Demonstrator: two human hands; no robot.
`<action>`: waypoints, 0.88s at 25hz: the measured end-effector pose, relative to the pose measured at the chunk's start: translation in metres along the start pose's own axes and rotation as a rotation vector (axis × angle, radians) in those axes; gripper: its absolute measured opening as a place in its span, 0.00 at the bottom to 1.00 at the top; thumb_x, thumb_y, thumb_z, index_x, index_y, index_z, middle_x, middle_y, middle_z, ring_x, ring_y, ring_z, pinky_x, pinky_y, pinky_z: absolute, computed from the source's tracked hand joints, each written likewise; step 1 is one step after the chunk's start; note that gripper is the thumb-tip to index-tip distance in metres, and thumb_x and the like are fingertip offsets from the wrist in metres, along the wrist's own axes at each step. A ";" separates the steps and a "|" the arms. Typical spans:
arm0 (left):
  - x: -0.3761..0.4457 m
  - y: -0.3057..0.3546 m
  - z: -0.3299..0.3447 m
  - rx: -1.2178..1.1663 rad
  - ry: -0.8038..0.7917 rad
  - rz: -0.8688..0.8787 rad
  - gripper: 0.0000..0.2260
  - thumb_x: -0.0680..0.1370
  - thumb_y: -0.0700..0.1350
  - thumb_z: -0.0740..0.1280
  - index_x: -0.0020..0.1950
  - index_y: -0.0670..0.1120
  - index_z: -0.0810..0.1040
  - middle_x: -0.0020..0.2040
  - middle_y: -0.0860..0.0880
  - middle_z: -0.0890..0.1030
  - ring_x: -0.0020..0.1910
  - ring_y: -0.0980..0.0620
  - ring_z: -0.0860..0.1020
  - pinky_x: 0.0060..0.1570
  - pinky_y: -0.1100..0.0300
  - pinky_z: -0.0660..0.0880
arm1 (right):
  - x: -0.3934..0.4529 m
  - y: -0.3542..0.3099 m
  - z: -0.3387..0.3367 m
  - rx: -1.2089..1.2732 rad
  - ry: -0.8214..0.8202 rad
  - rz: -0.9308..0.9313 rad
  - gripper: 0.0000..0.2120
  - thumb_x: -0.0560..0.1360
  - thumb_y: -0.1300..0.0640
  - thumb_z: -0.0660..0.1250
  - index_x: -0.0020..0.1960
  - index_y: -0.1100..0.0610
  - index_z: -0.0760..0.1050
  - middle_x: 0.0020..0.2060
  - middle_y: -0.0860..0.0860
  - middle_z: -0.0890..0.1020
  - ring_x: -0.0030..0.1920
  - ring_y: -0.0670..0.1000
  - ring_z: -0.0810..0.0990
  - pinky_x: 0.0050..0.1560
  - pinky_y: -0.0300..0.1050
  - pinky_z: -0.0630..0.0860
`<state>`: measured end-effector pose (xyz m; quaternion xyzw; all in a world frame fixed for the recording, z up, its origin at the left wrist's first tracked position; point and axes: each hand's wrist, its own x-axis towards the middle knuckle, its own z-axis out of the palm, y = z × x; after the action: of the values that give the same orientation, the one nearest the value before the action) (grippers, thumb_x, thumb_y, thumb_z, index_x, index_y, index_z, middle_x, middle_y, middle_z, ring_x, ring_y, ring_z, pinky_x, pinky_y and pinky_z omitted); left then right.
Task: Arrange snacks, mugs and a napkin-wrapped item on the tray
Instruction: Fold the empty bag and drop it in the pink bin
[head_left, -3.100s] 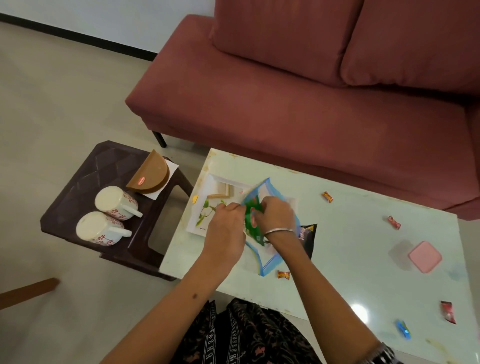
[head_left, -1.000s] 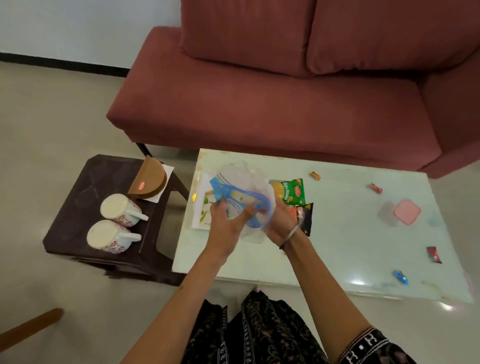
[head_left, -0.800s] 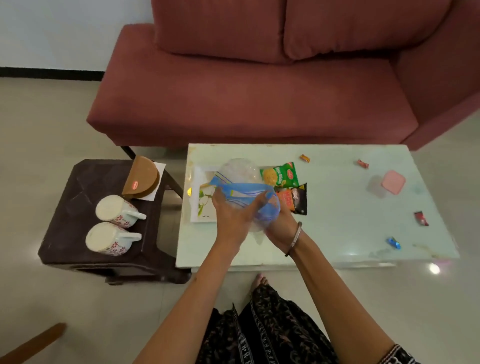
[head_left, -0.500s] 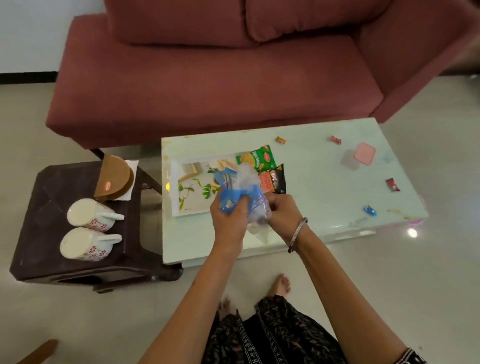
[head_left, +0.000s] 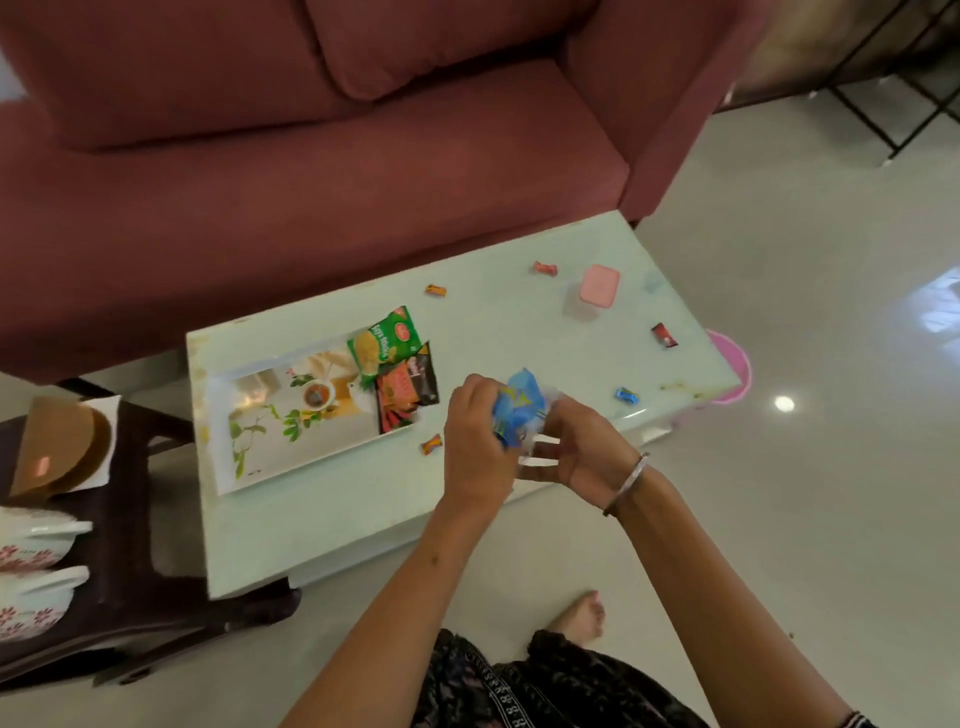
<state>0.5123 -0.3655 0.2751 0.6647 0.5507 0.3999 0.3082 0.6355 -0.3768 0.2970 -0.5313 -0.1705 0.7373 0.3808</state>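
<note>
Domestic living room. Evidence: dark red upholstered sofa (head_left: 322, 156) with loose back cushions, low pale glass-topped coffee table (head_left: 519, 332) set before it, dark plastic side stool (head_left: 156, 587), glossy tiled floor (head_left: 805, 364). Wrapped sweets and snack packets (head_left: 395, 364) lie scattered across the tabletop.

The two mugs (head_left: 31, 571) run off the left edge — I see only their handles and part of their sides. My left hand (head_left: 475, 441) covers much of the crumpled bag (head_left: 519, 410). The print on the snack packets (head_left: 397, 364) is too blurred to read.
</note>
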 end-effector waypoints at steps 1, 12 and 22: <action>0.003 0.011 0.024 0.102 -0.025 0.077 0.07 0.65 0.33 0.67 0.42 0.36 0.73 0.42 0.40 0.75 0.41 0.41 0.74 0.37 0.50 0.74 | -0.007 -0.009 -0.024 0.075 -0.014 -0.009 0.15 0.72 0.59 0.58 0.55 0.54 0.77 0.46 0.56 0.79 0.42 0.56 0.78 0.43 0.54 0.81; 0.028 0.095 0.192 0.212 -0.386 0.275 0.23 0.62 0.36 0.70 0.56 0.40 0.69 0.57 0.42 0.71 0.53 0.45 0.71 0.51 0.51 0.74 | -0.038 -0.062 -0.202 0.023 0.171 -0.338 0.20 0.71 0.68 0.68 0.62 0.60 0.73 0.49 0.55 0.81 0.46 0.53 0.82 0.43 0.48 0.82; 0.126 0.134 0.306 -0.368 -0.706 -0.209 0.37 0.64 0.45 0.77 0.69 0.56 0.65 0.67 0.52 0.70 0.62 0.52 0.74 0.51 0.61 0.79 | 0.002 -0.152 -0.332 -0.020 0.431 -0.405 0.09 0.74 0.70 0.64 0.53 0.66 0.77 0.42 0.58 0.82 0.37 0.54 0.85 0.36 0.48 0.83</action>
<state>0.8533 -0.2602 0.2626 0.6355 0.3946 0.2056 0.6310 0.9964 -0.3277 0.2700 -0.6344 -0.1957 0.5148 0.5425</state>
